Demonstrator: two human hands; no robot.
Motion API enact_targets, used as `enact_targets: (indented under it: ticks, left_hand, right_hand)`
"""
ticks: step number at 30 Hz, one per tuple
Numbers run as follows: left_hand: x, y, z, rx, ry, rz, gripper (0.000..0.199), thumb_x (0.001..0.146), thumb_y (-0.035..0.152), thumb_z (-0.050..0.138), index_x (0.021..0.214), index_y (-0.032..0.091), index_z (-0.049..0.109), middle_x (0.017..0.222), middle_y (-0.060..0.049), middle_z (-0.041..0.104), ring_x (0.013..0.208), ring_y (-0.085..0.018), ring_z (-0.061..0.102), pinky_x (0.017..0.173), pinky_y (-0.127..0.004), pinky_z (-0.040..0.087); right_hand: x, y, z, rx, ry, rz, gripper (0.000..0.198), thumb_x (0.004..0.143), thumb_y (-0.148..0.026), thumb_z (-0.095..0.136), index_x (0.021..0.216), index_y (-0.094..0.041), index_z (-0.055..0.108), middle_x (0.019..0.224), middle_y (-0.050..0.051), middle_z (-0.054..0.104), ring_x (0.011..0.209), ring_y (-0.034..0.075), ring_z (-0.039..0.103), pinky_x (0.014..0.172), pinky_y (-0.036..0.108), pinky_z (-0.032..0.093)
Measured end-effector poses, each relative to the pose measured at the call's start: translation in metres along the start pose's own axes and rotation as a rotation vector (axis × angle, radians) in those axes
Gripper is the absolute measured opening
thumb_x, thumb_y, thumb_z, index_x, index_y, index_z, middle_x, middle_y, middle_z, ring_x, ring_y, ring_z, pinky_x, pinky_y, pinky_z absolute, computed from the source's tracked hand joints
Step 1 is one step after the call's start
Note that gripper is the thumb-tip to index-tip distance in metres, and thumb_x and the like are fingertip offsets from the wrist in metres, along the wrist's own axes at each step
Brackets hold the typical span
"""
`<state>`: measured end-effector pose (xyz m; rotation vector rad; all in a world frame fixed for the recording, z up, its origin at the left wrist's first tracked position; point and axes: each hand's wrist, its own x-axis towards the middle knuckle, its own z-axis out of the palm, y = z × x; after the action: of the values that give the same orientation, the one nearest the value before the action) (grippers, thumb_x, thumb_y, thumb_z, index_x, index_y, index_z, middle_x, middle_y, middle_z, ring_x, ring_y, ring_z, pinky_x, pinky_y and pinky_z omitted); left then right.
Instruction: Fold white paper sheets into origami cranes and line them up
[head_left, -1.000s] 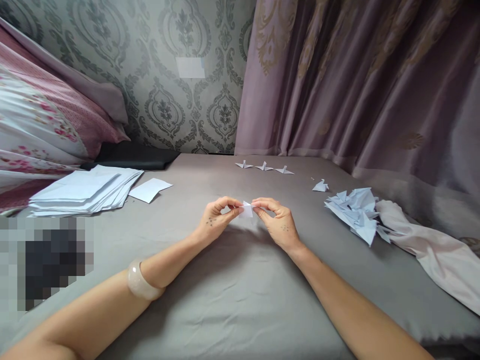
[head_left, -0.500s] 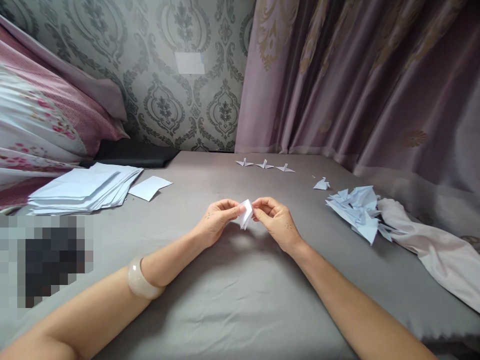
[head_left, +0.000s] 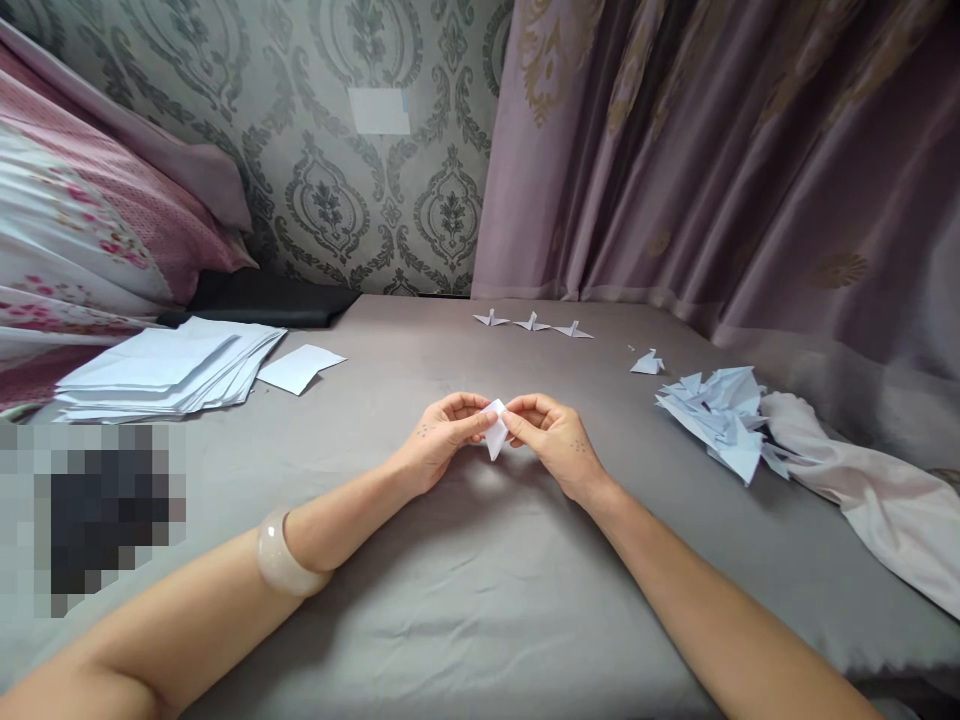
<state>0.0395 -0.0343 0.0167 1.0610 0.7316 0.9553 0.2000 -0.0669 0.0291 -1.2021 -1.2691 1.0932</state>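
Observation:
A small piece of folded white paper, narrowing to a point at its lower end, is held between my two hands over the grey cloth. My left hand pinches its left side between thumb and fingers. On the other side, my right hand grips the upper right edge with thumb and forefinger. Both sets of fingertips almost meet at the top of the paper and cover part of it. A pale bangle circles my left forearm.
Three folded paper cranes stand in a row at the back. Another paper crane sits to the right, near a heap of folded papers and a pale cloth. At left lie a stack of white sheets and a single sheet.
The folded paper has turned in my fingers; its lower layers, spread apart before, now show as one flat point. My right hand has moved slightly closer to my left.

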Motion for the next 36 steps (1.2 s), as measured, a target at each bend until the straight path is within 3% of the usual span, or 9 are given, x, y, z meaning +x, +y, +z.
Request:
enact_targets:
  ticks: [9,14,17,21,28,36]
  left_hand:
    - [-0.001,0.0,-0.001,0.059,-0.104,-0.081,0.024,0.071,0.032,0.075,0.081,0.013,0.063,0.076,-0.002,0.062,0.071,-0.011,0.057,0.067,-0.024,0.042]
    - [0.003,-0.001,-0.005,-0.106,0.013,-0.093,0.023,0.069,0.025,0.076,0.079,0.015,0.057,0.074,0.0,0.061,0.072,-0.011,0.06,0.065,-0.022,0.042]
    - [0.004,0.0,-0.005,-0.206,0.049,-0.103,0.025,0.067,0.02,0.076,0.077,0.015,0.054,0.074,0.0,0.062,0.072,-0.01,0.061,0.066,-0.021,0.043]
    - [0.003,0.001,-0.004,-0.231,0.026,-0.099,0.027,0.067,0.015,0.075,0.083,0.017,0.055,0.076,0.001,0.062,0.067,-0.007,0.058,0.068,-0.022,0.044]
    - [0.001,-0.002,-0.002,-0.119,-0.001,-0.087,0.026,0.065,0.02,0.078,0.087,0.015,0.064,0.084,-0.001,0.062,0.079,-0.01,0.058,0.073,-0.024,0.045]
    - [-0.004,0.0,0.001,0.157,0.025,-0.03,0.024,0.069,0.04,0.075,0.075,0.017,0.069,0.074,0.0,0.062,0.066,-0.009,0.051,0.068,-0.024,0.041]
  right_hand:
    - [0.0,0.006,-0.002,-0.106,-0.056,-0.055,0.027,0.076,-0.039,0.065,0.093,-0.02,0.055,0.071,0.0,0.067,0.063,0.015,0.063,0.062,0.028,0.047]
    - [0.001,0.002,-0.002,-0.005,-0.027,0.033,0.04,0.077,-0.051,0.061,0.098,-0.018,0.057,0.079,0.003,0.066,0.07,0.015,0.062,0.064,0.029,0.047]
    - [0.0,-0.001,0.0,-0.008,-0.052,0.07,0.045,0.07,-0.047,0.07,0.102,-0.017,0.059,0.091,0.006,0.067,0.081,0.017,0.061,0.066,0.028,0.046]
    - [-0.001,-0.004,0.002,-0.003,-0.033,0.005,0.036,0.067,-0.041,0.073,0.092,-0.017,0.065,0.086,0.004,0.067,0.079,0.015,0.059,0.069,0.028,0.044]
    - [0.0,-0.004,0.001,-0.048,0.063,-0.033,0.029,0.071,-0.043,0.067,0.083,-0.016,0.069,0.073,0.002,0.066,0.067,0.013,0.056,0.067,0.028,0.044]
    - [-0.002,-0.002,0.001,-0.102,0.046,-0.055,0.027,0.071,-0.043,0.068,0.08,-0.017,0.07,0.076,0.003,0.067,0.069,0.014,0.057,0.067,0.027,0.045]
